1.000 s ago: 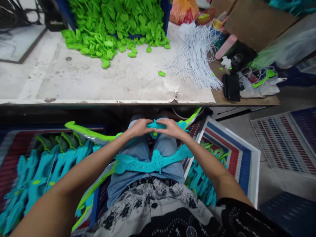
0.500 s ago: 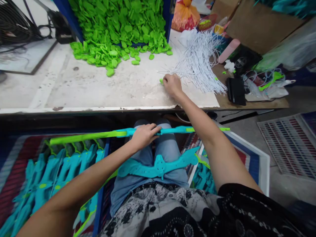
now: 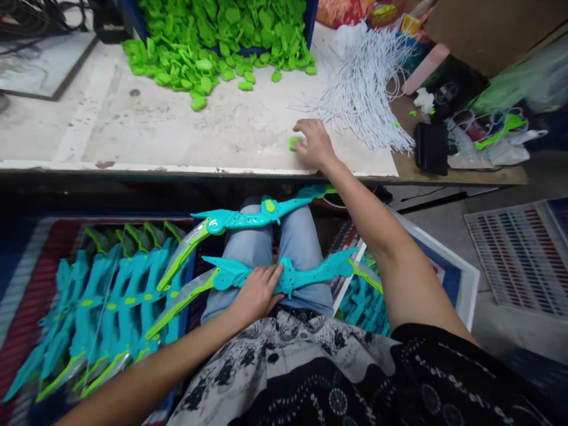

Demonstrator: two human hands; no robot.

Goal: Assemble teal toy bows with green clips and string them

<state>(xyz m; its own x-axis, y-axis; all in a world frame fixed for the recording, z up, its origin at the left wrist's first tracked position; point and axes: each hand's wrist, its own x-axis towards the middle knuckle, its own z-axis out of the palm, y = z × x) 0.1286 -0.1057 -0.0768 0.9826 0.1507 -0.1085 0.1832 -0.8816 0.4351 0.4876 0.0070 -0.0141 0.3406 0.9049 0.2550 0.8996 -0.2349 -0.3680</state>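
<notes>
Two teal toy bows with lime-green limbs lie across my lap. The farther toy bow (image 3: pixel 248 220) rests on my knees, a green cap (image 3: pixel 270 205) at its middle. My left hand (image 3: pixel 260 290) has its fingers over the nearer toy bow (image 3: pixel 317 276), just left of its round centre. On the table, my right hand (image 3: pixel 316 144) has thumb and forefinger apart beside a small green plastic piece (image 3: pixel 293 143). Whether the thumb touches that piece is unclear.
A blue bin (image 3: pixel 312 21) spills green plastic pieces (image 3: pixel 199 68) onto the white table (image 3: pixel 177 136). White cords (image 3: pixel 364 89) lie to the right, near a black box-like object (image 3: pixel 431 148). Assembled bows (image 3: pixel 128 278) fill a crate at left; teal parts (image 3: pixel 364 307) lie in a white-rimmed container at right.
My left hand has moved from the farther bow to the nearer one. The farther bow has turned to lie flat with its green cap showing. My right hand's fingers have opened by the green piece.
</notes>
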